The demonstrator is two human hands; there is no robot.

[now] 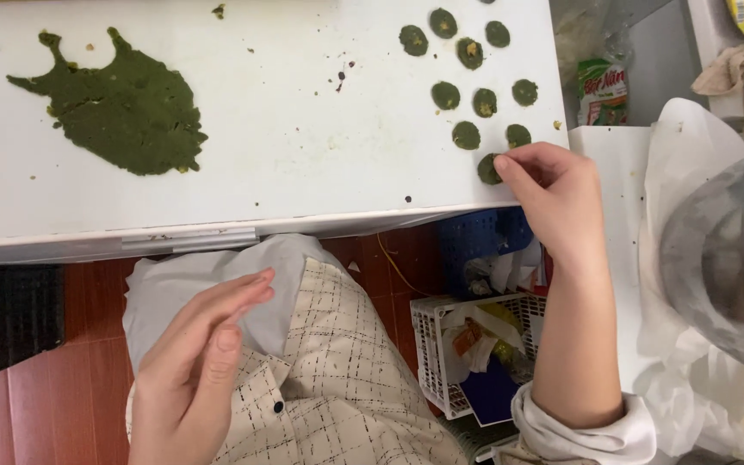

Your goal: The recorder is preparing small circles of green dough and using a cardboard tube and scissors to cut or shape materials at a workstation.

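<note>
My right hand reaches to the near right edge of the white table, its fingertips pinching a small dark green dough disc. Several more green discs lie in rows just beyond it. A large flattened sheet of green dough with ragged edges lies at the table's left. My left hand hovers over my lap, fingers straight and together, holding nothing.
A metal pot on white plastic sheeting stands at the right. Below the table are a white basket with scraps and a blue basket. A green-and-red packet lies beyond the table's right edge. Red floor tiles show below.
</note>
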